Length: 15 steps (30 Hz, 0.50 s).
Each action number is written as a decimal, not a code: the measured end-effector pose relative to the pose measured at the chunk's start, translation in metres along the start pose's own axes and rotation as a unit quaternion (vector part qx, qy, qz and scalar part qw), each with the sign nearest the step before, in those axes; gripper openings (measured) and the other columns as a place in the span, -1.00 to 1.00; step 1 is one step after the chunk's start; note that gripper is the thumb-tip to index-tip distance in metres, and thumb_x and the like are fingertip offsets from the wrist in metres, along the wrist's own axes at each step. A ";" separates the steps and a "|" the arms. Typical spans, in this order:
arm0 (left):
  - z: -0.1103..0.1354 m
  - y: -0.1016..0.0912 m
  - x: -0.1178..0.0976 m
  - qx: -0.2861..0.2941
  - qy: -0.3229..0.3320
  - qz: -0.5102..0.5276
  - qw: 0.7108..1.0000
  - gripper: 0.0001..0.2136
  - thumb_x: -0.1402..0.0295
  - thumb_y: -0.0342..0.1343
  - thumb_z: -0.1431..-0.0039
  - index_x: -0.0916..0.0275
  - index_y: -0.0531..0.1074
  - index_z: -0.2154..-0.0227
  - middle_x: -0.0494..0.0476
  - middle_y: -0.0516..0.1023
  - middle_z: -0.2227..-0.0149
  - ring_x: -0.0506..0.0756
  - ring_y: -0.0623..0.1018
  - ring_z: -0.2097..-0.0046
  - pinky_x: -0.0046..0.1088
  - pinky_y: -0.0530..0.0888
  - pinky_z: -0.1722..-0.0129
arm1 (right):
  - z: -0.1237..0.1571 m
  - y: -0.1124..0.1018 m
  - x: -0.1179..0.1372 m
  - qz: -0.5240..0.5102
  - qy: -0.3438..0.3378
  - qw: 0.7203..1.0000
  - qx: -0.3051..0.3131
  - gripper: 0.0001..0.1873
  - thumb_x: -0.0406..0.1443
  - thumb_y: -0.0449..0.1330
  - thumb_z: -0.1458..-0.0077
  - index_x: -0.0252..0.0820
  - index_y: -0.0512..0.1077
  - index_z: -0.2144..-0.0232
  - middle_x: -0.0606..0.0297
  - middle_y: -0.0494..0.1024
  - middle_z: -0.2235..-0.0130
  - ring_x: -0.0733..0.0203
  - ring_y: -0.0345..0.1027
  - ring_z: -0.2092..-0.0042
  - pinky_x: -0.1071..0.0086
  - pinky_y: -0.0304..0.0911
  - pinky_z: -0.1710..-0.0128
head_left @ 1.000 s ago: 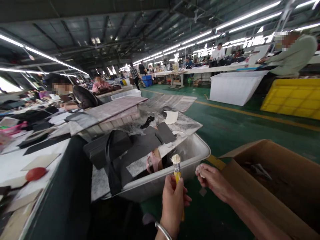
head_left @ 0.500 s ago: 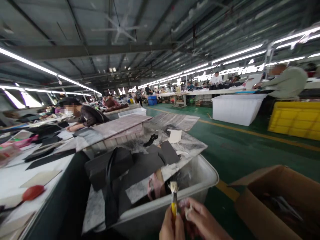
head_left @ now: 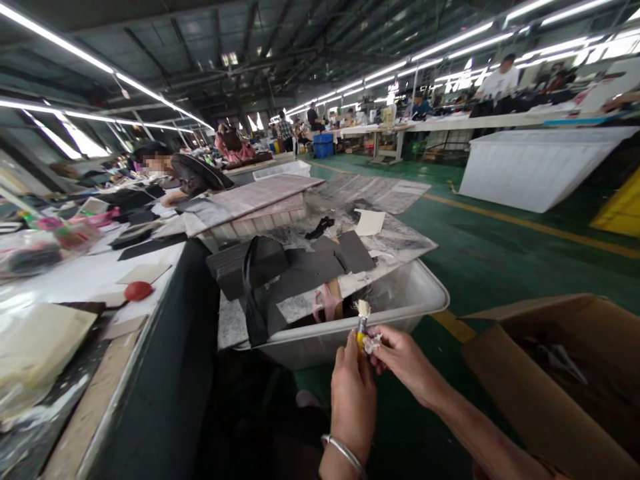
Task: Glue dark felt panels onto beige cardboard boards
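A small brush (head_left: 362, 320) with a yellow handle, metal ferrule and stubby pale bristles stands upright in my left hand (head_left: 351, 383), whose fingers are closed round the handle. My right hand (head_left: 400, 357) is close beside it, pinching a crumpled whitish scrap (head_left: 372, 343) near the handle. Whether the scrap touches the brush I cannot tell. Just beyond the hands is a white plastic bin (head_left: 425, 293) with a stained board (head_left: 400, 250) lying across it. Dark grey sheets (head_left: 310, 270) and a black strap (head_left: 255, 293) lie on the board.
At the right is an open cardboard box (head_left: 520, 373) with scraps inside. A worktable (head_left: 165, 280) on the left bears a red round object (head_left: 139, 291) and plastic bags. A co-worker (head_left: 197, 173) leans over the table farther off. A large white bin (head_left: 540, 167) stands across the green floor.
The view has tilted down and turned left, so more of both forearms and the left table shows. My right hand with the scrap has come nearer the brush.
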<state>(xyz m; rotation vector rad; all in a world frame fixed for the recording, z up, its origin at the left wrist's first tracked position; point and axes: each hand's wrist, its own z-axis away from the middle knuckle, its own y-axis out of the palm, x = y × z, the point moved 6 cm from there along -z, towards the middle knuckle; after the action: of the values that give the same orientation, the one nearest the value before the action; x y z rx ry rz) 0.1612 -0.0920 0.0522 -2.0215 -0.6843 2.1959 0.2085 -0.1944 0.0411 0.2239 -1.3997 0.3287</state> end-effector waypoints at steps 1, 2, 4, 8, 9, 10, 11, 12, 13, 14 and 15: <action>0.001 -0.001 0.000 -0.003 0.002 -0.002 1.000 -0.63 0.42 -0.14 -0.12 0.31 0.35 0.02 0.34 0.44 0.24 0.19 0.46 0.23 -0.35 0.35 0.17 | -0.001 0.000 0.000 0.018 -0.008 1.000 0.004 -0.73 -0.12 0.11 0.08 -0.22 0.32 0.43 0.43 0.32 0.59 0.38 0.21 0.55 0.49 0.17 0.56; 0.002 -0.001 0.000 -0.005 0.005 -0.003 1.000 -0.63 0.41 -0.13 -0.12 0.30 0.36 0.03 0.34 0.45 0.24 0.19 0.46 0.22 -0.34 0.35 0.16 | -0.001 0.000 0.000 0.036 -0.016 0.999 0.006 -0.76 -0.13 0.09 0.07 -0.21 0.31 0.44 0.44 0.31 0.60 0.38 0.20 0.56 0.48 0.17 0.56; 0.004 -0.002 0.001 -0.008 0.013 0.001 1.000 -0.64 0.40 -0.12 -0.12 0.28 0.37 0.03 0.33 0.46 0.24 0.21 0.47 0.21 -0.32 0.36 0.14 | -0.001 0.001 -0.002 0.073 -0.028 0.997 0.003 -0.80 -0.16 0.06 0.06 -0.19 0.29 0.45 0.46 0.29 0.62 0.37 0.20 0.58 0.49 0.15 0.59; 0.006 0.000 0.007 -0.003 0.012 0.023 1.000 -0.64 0.42 -0.11 -0.11 0.29 0.37 0.03 0.35 0.48 0.18 0.21 0.48 0.15 -0.32 0.35 0.09 | -0.001 0.002 -0.008 0.143 -0.069 0.986 -0.046 -0.89 -0.24 0.03 0.06 -0.16 0.23 0.50 0.47 0.24 0.62 0.37 0.16 0.57 0.49 0.10 0.59; 0.007 0.002 0.010 -0.003 0.006 0.027 1.000 -0.64 0.42 -0.11 -0.11 0.30 0.37 0.04 0.36 0.48 0.17 0.21 0.48 0.13 -0.32 0.35 0.08 | -0.003 0.001 -0.010 0.165 -0.091 0.980 -0.064 -0.91 -0.26 0.03 0.07 -0.16 0.22 0.52 0.46 0.23 0.60 0.37 0.14 0.56 0.49 0.10 0.56; 0.008 0.003 0.014 -0.004 -0.001 0.032 0.999 -0.65 0.42 -0.11 -0.11 0.32 0.37 0.05 0.37 0.48 0.15 0.22 0.47 0.11 -0.31 0.34 0.07 | -0.004 0.000 -0.013 0.187 -0.112 0.972 -0.085 -0.92 -0.28 0.03 0.08 -0.16 0.21 0.55 0.45 0.24 0.59 0.38 0.14 0.53 0.49 0.09 0.53; 0.008 0.005 0.017 -0.004 -0.008 0.037 0.999 -0.66 0.42 -0.10 -0.11 0.32 0.38 0.06 0.37 0.48 0.13 0.22 0.47 0.09 -0.31 0.33 0.05 | -0.006 -0.002 -0.018 0.207 -0.126 0.965 -0.104 -0.91 -0.29 0.04 0.10 -0.16 0.20 0.57 0.44 0.24 0.58 0.38 0.13 0.52 0.49 0.09 0.51; 0.009 0.007 0.021 -0.003 -0.013 0.042 0.999 -0.67 0.42 -0.10 -0.11 0.33 0.38 0.07 0.37 0.48 0.11 0.22 0.45 0.05 -0.31 0.31 0.03 | -0.009 -0.006 -0.025 0.219 -0.128 0.960 -0.120 -0.91 -0.29 0.04 0.11 -0.16 0.20 0.58 0.44 0.24 0.59 0.37 0.13 0.51 0.49 0.08 0.50; 0.010 0.008 0.024 -0.001 -0.018 0.046 0.999 -0.68 0.42 -0.09 -0.10 0.33 0.38 0.08 0.36 0.47 0.08 0.21 0.44 0.02 -0.32 0.30 0.02 | -0.012 -0.011 -0.034 0.222 -0.113 0.960 -0.130 -0.90 -0.28 0.04 0.12 -0.16 0.21 0.58 0.45 0.23 0.60 0.37 0.13 0.53 0.49 0.07 0.52; 0.010 0.008 0.028 -0.001 -0.029 0.047 0.998 -0.68 0.42 -0.07 -0.09 0.33 0.37 0.09 0.36 0.46 0.07 0.20 0.43 0.02 -0.33 0.29 0.02 | -0.016 -0.018 -0.044 0.213 -0.084 0.964 -0.139 -0.90 -0.25 0.04 0.12 -0.16 0.22 0.58 0.46 0.22 0.62 0.37 0.13 0.56 0.49 0.06 0.55; 0.011 0.007 0.032 -0.005 -0.045 0.043 0.998 -0.69 0.42 -0.06 -0.07 0.33 0.37 0.11 0.34 0.48 0.10 0.19 0.45 0.05 -0.34 0.31 0.05 | -0.018 -0.025 -0.054 0.197 -0.047 0.968 -0.146 -0.88 -0.23 0.04 0.12 -0.16 0.23 0.56 0.48 0.21 0.65 0.37 0.12 0.59 0.49 0.04 0.59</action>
<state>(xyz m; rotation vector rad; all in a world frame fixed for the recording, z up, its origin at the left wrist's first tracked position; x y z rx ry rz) 0.1484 -0.0903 0.0200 -2.0030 -0.6288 2.3493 0.2267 -0.2169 -0.0144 -0.2902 -1.5648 0.4357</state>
